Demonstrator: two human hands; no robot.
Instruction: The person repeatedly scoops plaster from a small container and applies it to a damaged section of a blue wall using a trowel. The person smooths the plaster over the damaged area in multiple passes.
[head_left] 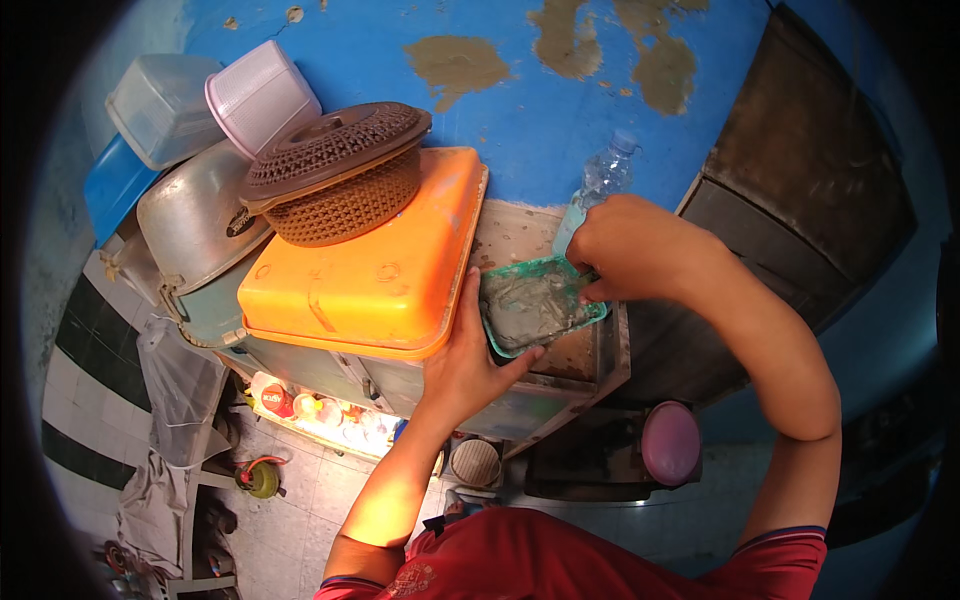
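A green rectangular plastic tub (486, 301) holds wet grey paste (530, 308) and sits on top of a cabinet. My left hand (462, 362) grips the tub at its near left corner, its thumb along the near side and its fingers along the left side. Over the tub's right end, my right hand (622, 245) is bent down with its fingers closed. Beside its knuckles a pale teal flat piece (566, 230) shows. What the fingers hold is hidden from this view. Just behind that hand stands a clear plastic bottle (608, 170).
Left of the tub lies an upturned orange basin (360, 290) bearing a brown lidded basket (340, 190). A metal pot (195, 215) and plastic containers (165, 110) are stacked farther left. Grey patches (458, 68) mark the blue wall. A dark panel (800, 150) leans at right.
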